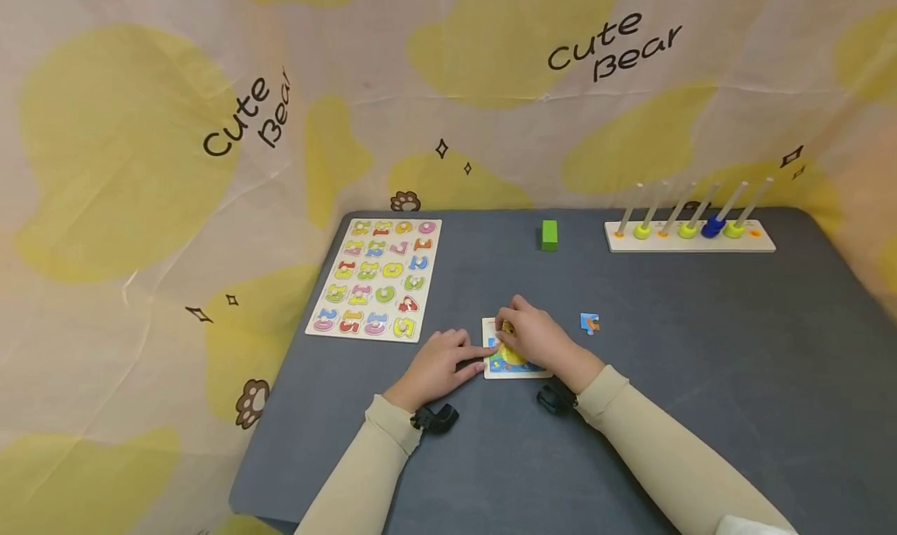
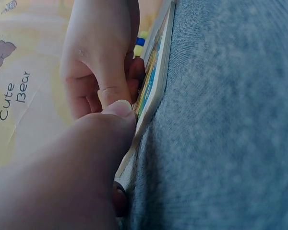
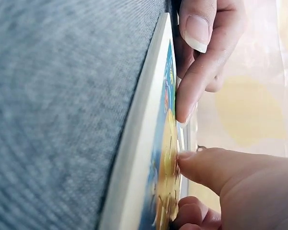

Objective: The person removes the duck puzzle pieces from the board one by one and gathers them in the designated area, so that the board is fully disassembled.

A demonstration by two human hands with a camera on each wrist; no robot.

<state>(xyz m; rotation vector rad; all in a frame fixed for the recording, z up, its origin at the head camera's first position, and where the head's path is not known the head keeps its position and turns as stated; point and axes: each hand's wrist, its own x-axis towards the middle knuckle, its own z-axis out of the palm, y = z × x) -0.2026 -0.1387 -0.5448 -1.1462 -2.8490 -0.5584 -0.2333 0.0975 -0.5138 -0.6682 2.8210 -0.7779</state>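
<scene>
Fingers on the left hand (image 1: 440, 364) look pretty relaxed, index stretched out straight so its tip touches the left side of a small puzzle board (image 1: 518, 375), with the thumb at that same edge a bit nearer the person. Right hand (image 1: 538, 336) is over the board with its fingers bent toward the picture, thumb tip down at the yellow part in the right wrist view. Can't tell whether it's actually pinching a piece, since the hand covers that bit.

Board's lying flat on the dark grey table (image 1: 701, 332), between the two hands, pale rim with a blue, green and yellow picture inside. One loose piece (image 1: 589, 323), blue and orange, sits on the table just right of the right hand.

Further back there's a green block (image 1: 550, 236), then off to the right a white peg rack (image 1: 690, 244) with yellow-green and blue beads low on some pegs. Bigger number board (image 1: 387, 258) lies on the left, full of colourful pieces. Both sleeves (image 1: 367, 461) are cream, and behind everything hangs a yellow-blotched cloth (image 1: 476, 52) with "Cute Bear" written on it
</scene>
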